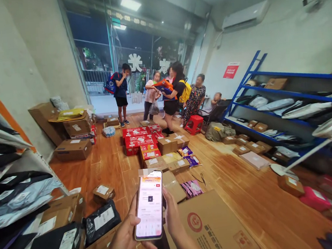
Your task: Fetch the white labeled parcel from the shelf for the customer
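A lit smartphone (149, 210) is held upright at the lower middle, its screen towards me with a white and pink page on it. My left hand (126, 228) grips its left edge, the thumb resting on the glass and a finger showing under the bottom edge. Along the right edge lies my right hand (171, 210), its fingers partly hidden behind the phone. Just beyond and to the right of the hands stands a large cardboard box (211, 226) with red and black print.
Red cartons (140, 142) and brown boxes (168, 144) lie on the wooden floor (233, 180) ahead. Parcel-filled blue shelves (288, 109) stand right, another rack (44, 161) left. Several people (174, 88) are by the glass front. A red stool (194, 124) and a white stand fan (312, 147) are right.
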`<state>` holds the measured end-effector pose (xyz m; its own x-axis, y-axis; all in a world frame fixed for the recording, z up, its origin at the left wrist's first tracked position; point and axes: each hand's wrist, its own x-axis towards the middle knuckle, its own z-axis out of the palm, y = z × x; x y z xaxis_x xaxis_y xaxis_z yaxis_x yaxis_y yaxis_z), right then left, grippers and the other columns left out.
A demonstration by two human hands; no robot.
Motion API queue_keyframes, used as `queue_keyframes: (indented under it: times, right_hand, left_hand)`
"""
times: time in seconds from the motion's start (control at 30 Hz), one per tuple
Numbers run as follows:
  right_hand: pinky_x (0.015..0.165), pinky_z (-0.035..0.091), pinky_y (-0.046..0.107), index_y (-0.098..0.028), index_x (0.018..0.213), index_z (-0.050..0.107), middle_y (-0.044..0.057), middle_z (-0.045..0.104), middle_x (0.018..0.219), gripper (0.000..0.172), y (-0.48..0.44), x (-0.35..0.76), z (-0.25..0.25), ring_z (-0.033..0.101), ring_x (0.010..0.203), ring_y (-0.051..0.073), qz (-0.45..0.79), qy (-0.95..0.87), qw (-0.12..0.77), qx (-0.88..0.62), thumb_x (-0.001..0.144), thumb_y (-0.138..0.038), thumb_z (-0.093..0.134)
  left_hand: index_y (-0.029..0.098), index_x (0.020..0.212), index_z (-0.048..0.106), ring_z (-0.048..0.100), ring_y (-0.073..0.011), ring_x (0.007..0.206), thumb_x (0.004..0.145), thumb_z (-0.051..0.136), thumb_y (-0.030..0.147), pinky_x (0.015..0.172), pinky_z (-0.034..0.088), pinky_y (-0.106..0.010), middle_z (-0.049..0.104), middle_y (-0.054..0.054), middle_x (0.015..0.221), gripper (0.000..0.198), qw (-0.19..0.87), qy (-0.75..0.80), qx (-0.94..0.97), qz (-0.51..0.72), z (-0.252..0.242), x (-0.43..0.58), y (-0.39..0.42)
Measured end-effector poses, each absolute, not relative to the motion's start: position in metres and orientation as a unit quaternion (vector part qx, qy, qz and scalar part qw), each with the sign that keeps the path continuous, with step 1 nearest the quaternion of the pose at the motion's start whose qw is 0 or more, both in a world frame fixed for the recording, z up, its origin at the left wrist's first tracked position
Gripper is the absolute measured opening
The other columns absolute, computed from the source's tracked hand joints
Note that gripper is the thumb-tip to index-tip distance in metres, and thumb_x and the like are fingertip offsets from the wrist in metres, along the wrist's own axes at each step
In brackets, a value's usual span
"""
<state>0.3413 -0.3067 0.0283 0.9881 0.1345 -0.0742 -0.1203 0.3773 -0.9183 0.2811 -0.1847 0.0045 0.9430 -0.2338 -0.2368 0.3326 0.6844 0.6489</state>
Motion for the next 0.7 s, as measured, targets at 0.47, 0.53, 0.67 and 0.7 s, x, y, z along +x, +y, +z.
queue_keyframes:
  times: [0.47, 0.53, 0.67, 0.7]
  right_hand:
    - [0.063, 0.049, 0.028, -0.016, 0.084, 0.070, 0.006, 0.070, 0.077, 0.043, -0.313, 0.352, 0.020, 0.061, 0.070, 0.020, 0.076, -0.054, 0.794, -0.601, 0.074, -0.056, 0.058]
    - [0.060, 0.048, 0.027, -0.015, 0.082, 0.069, 0.005, 0.069, 0.073, 0.044, -0.311, 0.354, 0.018, 0.060, 0.067, 0.018, 0.081, -0.042, 0.798, -0.596, 0.072, -0.057, 0.060]
    - [0.054, 0.044, 0.024, -0.015, 0.073, 0.066, 0.003, 0.065, 0.065, 0.047, -0.306, 0.359, 0.016, 0.055, 0.060, 0.015, 0.090, -0.051, 0.790, -0.605, 0.073, -0.061, 0.058]
    - [0.052, 0.042, 0.023, -0.014, 0.071, 0.066, 0.002, 0.064, 0.063, 0.048, -0.304, 0.360, 0.016, 0.053, 0.058, 0.014, 0.091, -0.058, 0.785, -0.610, 0.074, -0.061, 0.057]
  left_hand:
    - [0.037, 0.143, -0.016, 0.061, -0.0359, 0.096, 0.071, 0.058, 0.032, 0.048, 0.057, -0.042, 0.048, -0.014, 0.134, 0.103, 0.914, 0.117, 0.366, -0.128, 0.010, 0.295, -0.188]
    - [0.036, 0.143, -0.017, 0.061, -0.0367, 0.096, 0.071, 0.056, 0.031, 0.047, 0.057, -0.043, 0.048, -0.015, 0.134, 0.102, 0.915, 0.118, 0.366, -0.123, 0.007, 0.296, -0.187]
    - [0.035, 0.142, -0.019, 0.058, -0.0375, 0.101, 0.071, 0.055, 0.032, 0.047, 0.057, -0.041, 0.043, -0.015, 0.139, 0.103, 0.915, 0.112, 0.372, -0.112, 0.008, 0.297, -0.185]
    - [0.034, 0.142, -0.019, 0.058, -0.0377, 0.102, 0.071, 0.055, 0.032, 0.047, 0.057, -0.041, 0.041, -0.015, 0.141, 0.104, 0.913, 0.111, 0.375, -0.111, 0.009, 0.297, -0.184]
